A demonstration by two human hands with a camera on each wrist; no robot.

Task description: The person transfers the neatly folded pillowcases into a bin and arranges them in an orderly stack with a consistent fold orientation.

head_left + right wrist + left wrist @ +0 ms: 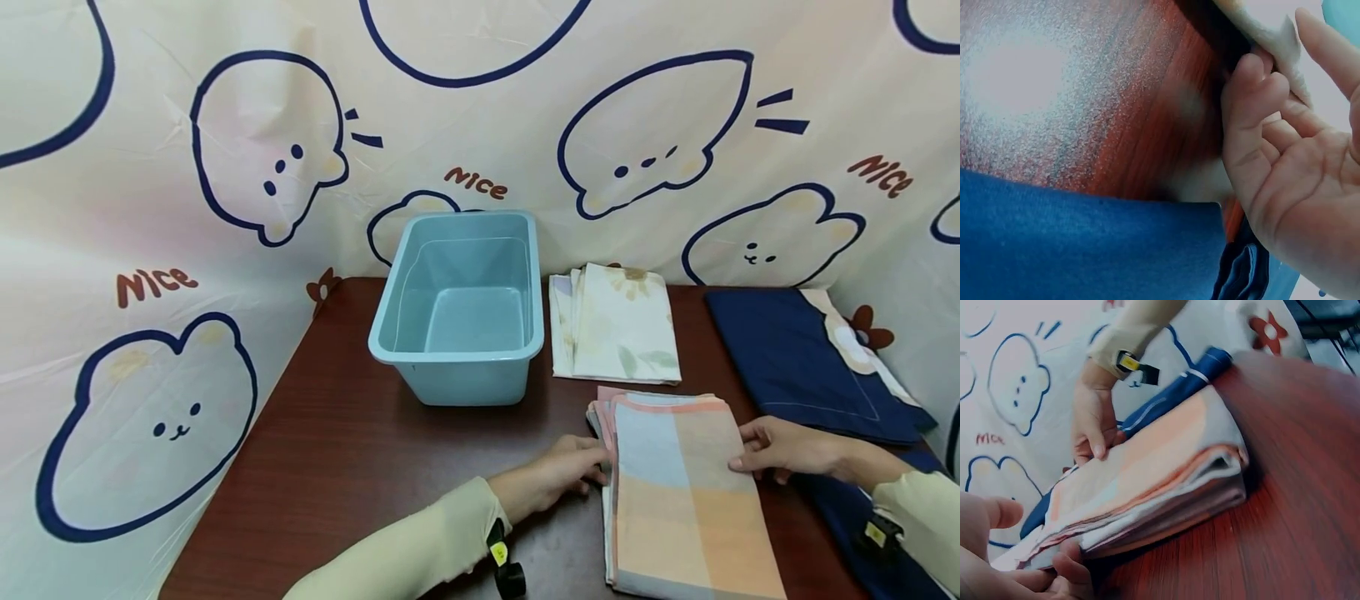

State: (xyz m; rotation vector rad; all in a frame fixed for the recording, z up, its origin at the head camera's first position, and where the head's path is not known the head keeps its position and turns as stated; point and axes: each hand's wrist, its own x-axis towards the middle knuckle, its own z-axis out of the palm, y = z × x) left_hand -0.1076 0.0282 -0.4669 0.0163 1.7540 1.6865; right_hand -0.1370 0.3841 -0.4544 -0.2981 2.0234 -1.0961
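A folded checked cloth in blue, peach and orange lies in a thick stack of layers on the table's front right. My left hand is at its left edge. The left fingers touch the lower layers there, while the thumb stands apart from the cloth. Across from it, my right hand holds the right edge, thumb on top and fingers curled at the side. In the right wrist view those fingers meet the cloth's edge; part of their contact is hidden.
A light blue plastic tub stands at the back. Beside it lies a folded white floral cloth. Folded navy cloth lies at the right, with more navy fabric near my right wrist. A printed curtain hangs behind the brown table.
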